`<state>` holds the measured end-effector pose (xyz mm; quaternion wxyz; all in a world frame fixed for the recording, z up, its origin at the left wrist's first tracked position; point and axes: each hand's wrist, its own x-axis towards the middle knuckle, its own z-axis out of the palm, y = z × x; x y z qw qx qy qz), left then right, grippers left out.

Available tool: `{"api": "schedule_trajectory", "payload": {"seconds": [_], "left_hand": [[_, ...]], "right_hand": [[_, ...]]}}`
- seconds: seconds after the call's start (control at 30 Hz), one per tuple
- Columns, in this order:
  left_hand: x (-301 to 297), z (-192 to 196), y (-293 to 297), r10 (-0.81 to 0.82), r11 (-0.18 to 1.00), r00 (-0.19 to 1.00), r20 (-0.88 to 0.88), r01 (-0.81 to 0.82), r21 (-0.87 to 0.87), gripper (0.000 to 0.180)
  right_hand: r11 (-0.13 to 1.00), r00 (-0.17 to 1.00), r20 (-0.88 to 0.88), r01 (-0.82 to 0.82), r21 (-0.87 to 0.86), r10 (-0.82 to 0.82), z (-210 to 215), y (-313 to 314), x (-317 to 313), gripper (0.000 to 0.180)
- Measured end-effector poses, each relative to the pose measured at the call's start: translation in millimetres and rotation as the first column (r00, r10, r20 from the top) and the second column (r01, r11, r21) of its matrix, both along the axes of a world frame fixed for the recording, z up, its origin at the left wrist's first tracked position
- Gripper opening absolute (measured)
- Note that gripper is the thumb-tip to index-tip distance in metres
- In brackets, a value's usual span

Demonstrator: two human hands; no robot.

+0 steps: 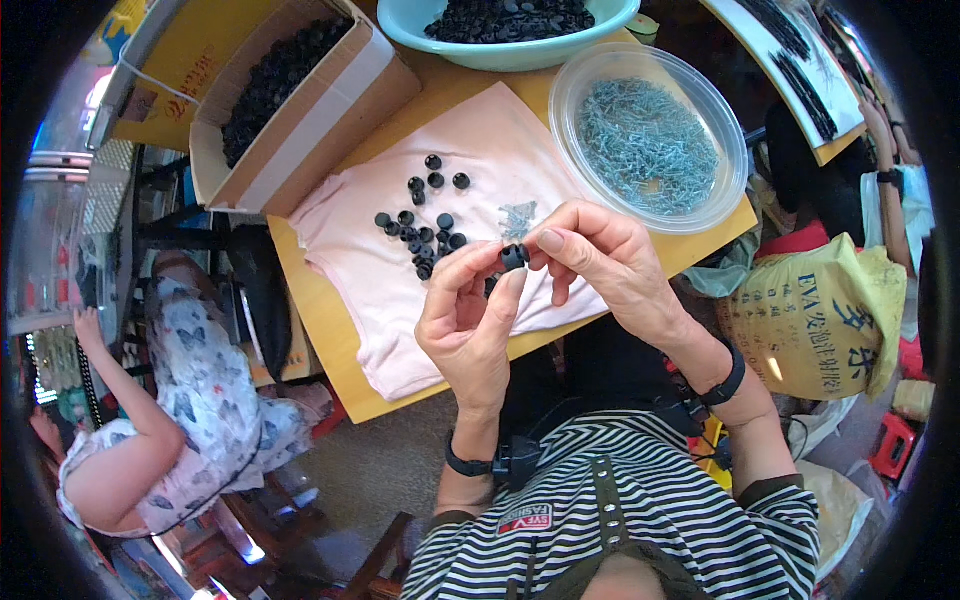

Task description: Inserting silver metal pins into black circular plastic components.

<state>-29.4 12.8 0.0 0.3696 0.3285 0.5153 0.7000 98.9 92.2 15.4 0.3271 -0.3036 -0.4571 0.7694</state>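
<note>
Over the cloth's near part, the thumb and fingers of my left hand (470, 320) pinch a small round black plastic cap (514, 258). My right hand (615, 262) meets it from the right, its thumb and forefinger pressed together at the cap's side. Whatever lies between those right fingertips is too small to make out. Just beyond my fingers is a little heap of silvery screws (517, 217). Several loose black caps (407, 234) lie on the pale pink cloth (375, 325), left of the heap.
A clear round tub (735, 150) of screws stands right on the yellow table (375, 403). A cardboard box (300, 140) of black parts is at left, a light-blue basin (500, 55) of them at the back. A yellow sack (810, 320) sits at right. Another person (200, 400) is at left.
</note>
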Motion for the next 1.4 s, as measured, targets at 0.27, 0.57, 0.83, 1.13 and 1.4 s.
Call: {"api": "schedule_trajectory", "payload": {"seconds": [0.27,0.57,0.83,1.13,1.4], "left_hand": [[-7,3,0,-0.038,0.999,0.906,0.422,0.044,-0.005,0.024],[-9,2,0,-0.096,0.988,0.804,0.587,0.15,-0.044,0.013],[-5,-8,1,-0.105,0.978,0.747,0.657,0.198,-0.068,0.028],[-2,2,5,-0.163,0.96,0.661,0.733,0.278,-0.037,0.017],[-27,21,17,-0.016,0.993,0.98,-0.197,-0.008,-0.119,0.021]], "right_hand": [[0.908,0.99,0.127,0.005,0.42,-0.064,5,-1,-6,0.017],[0.961,1.0,0.002,0.01,0.277,-0.011,-3,1,-11,0.02],[0.957,0.999,0.054,-0.009,0.29,-0.007,-6,3,-4,0.021],[0.809,0.983,0.148,0.001,0.588,-0.109,-2,5,0,0.022],[0.584,0.881,0.263,0.019,0.811,-0.393,39,56,8,0.013]]}}
